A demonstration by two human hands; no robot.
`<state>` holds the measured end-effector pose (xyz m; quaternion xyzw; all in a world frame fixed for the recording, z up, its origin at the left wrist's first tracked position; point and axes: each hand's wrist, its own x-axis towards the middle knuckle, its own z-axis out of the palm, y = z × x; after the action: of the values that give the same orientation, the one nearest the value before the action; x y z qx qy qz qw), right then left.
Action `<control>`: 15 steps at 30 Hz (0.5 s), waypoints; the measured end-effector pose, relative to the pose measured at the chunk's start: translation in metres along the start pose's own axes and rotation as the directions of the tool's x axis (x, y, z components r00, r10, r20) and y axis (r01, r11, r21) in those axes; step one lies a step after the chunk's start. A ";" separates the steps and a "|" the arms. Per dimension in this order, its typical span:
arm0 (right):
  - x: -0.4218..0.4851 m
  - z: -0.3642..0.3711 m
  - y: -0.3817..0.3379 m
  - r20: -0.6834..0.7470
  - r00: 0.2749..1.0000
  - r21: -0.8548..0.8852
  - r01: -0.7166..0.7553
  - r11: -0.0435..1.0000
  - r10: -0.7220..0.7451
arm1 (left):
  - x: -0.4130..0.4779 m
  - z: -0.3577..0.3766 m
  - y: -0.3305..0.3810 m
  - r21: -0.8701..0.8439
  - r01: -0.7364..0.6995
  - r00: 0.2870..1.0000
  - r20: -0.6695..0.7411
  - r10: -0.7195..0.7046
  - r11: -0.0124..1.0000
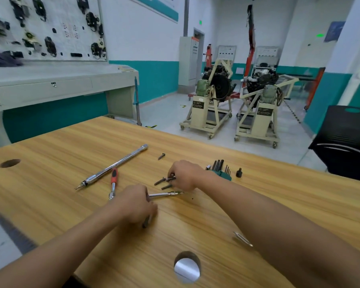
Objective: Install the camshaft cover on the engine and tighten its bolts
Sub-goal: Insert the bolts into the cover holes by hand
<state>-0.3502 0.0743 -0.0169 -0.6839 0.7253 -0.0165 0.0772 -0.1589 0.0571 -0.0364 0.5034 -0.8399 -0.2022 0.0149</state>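
Gripping a T-handle driver [166, 194] near the middle of the worktop [258, 204], the left hand [134, 205] is closed around its handle, shaft pointing right; the right hand [184, 175] pinches a bolt [170, 178] just beyond, two more bolts [162, 183] lying beside it; a lone bolt [161, 156] sits toward the far edge; a long chrome wrench [112, 167] and red-handled ratchet [113, 182] lie left; a hex key set [220, 170] and a black socket [239, 172] lie right; two engines on stands [212, 104] stand on the floor beyond.
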 end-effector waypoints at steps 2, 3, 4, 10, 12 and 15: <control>-0.002 0.000 0.003 0.028 0.999 -0.005 0.030 1.000 -0.030 | -0.004 0.003 0.002 0.035 -0.004 1.000 0.014 0.004 0.999; -0.003 0.001 0.004 0.034 0.998 -0.006 0.044 0.999 -0.043 | -0.005 0.003 0.005 0.037 -0.012 1.000 0.026 0.011 0.999; -0.005 0.002 0.006 0.036 0.998 -0.009 0.052 0.999 -0.051 | -0.006 0.001 0.007 0.023 -0.021 0.999 0.045 0.020 1.000; -0.013 -0.013 0.012 -0.017 1.000 0.195 0.029 0.980 -0.026 | -0.015 -0.017 0.012 -0.366 0.018 0.982 0.179 0.051 0.930; -0.020 -0.032 0.016 -0.068 0.995 0.605 -0.021 0.796 0.078 | -0.017 -0.026 0.009 -0.686 0.112 0.981 0.192 0.031 0.719; -0.031 -0.064 0.019 0.109 0.986 0.964 -0.136 0.230 0.127 | -0.017 -0.049 0.005 -0.936 0.199 0.979 0.206 -0.008 0.292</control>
<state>-0.3762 0.1011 0.0462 -0.4280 0.6158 -0.4500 0.4849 -0.1433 0.0575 0.0133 0.4315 -0.5207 -0.7002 0.2288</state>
